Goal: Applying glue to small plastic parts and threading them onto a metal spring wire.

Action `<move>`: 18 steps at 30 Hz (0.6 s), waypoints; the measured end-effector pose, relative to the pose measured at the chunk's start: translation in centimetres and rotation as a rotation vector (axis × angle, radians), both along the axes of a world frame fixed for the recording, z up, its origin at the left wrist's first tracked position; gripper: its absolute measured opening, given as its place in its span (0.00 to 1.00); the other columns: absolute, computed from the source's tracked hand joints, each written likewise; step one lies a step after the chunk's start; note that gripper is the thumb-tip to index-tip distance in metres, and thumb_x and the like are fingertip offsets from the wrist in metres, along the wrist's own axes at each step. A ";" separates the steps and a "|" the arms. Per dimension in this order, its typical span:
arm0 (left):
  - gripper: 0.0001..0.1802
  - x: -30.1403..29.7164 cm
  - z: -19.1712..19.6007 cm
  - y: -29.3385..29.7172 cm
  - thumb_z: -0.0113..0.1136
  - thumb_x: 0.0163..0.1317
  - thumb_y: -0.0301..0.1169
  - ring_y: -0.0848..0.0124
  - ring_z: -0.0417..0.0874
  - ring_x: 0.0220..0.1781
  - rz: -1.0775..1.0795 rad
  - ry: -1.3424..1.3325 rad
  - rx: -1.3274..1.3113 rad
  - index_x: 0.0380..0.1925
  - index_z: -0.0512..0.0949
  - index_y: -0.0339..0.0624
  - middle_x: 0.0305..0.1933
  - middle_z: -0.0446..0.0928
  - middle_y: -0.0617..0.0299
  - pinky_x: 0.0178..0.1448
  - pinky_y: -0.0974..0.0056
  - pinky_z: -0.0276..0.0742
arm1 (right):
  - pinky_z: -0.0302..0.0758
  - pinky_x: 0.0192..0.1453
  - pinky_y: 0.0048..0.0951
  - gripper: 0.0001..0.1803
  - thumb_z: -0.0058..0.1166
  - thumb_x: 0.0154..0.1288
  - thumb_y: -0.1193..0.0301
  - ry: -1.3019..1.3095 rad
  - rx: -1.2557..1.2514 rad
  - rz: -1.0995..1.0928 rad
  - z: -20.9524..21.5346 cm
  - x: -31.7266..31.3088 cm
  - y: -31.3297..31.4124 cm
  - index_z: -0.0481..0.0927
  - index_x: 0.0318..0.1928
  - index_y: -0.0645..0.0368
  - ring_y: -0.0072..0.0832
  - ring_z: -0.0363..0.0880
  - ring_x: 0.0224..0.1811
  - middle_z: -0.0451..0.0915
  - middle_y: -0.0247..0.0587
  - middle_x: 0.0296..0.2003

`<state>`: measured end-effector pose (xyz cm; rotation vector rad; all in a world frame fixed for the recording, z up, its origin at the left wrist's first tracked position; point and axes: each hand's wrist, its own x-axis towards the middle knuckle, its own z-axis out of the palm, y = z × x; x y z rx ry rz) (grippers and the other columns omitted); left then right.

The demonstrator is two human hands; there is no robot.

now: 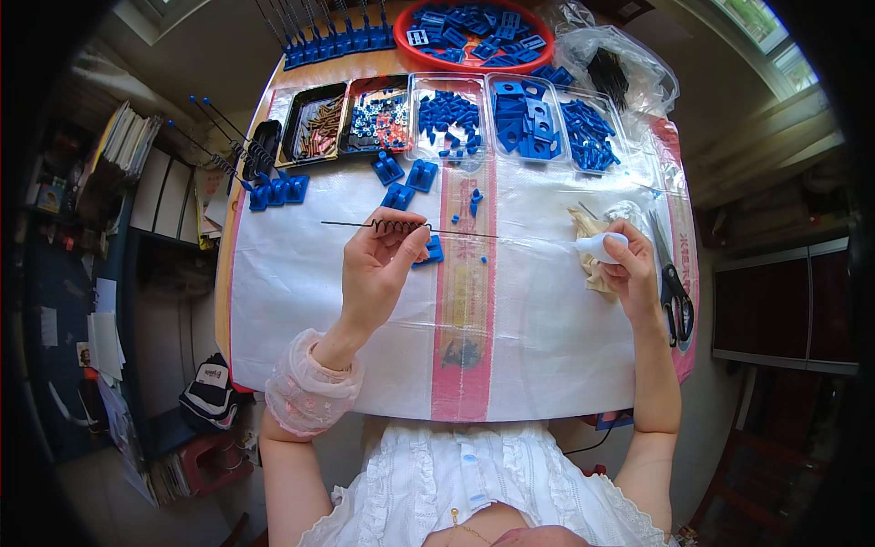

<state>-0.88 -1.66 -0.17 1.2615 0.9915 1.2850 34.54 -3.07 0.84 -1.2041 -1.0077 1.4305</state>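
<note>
My left hand pinches a thin dark rod with a black coil spring around it. The rod lies roughly level, its bare end pointing right. In my right hand is a small white squeeze bottle, its nozzle side facing left toward the rod but apart from it. A crumpled beige cloth rests under and beside the bottle. Just beyond my left fingers sits a blue plastic base, partly hidden by the hand. Small blue pins lie past the rod.
Trays of screws, nuts and blue parts line the far side. A red basin stands behind them. Black scissors lie at the right edge. Blue bases with upright springs stand at left.
</note>
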 end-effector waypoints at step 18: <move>0.07 -0.1 0.0 0.0 0.62 0.73 0.25 0.76 0.84 0.38 -0.003 0.007 0.001 0.47 0.80 0.35 0.39 0.85 0.59 0.45 0.71 0.80 | 0.48 0.23 0.14 0.09 0.62 0.70 0.67 0.030 0.002 0.005 -0.2 0.1 0.1 0.76 0.37 0.54 0.06 0.57 0.20 0.70 0.22 0.24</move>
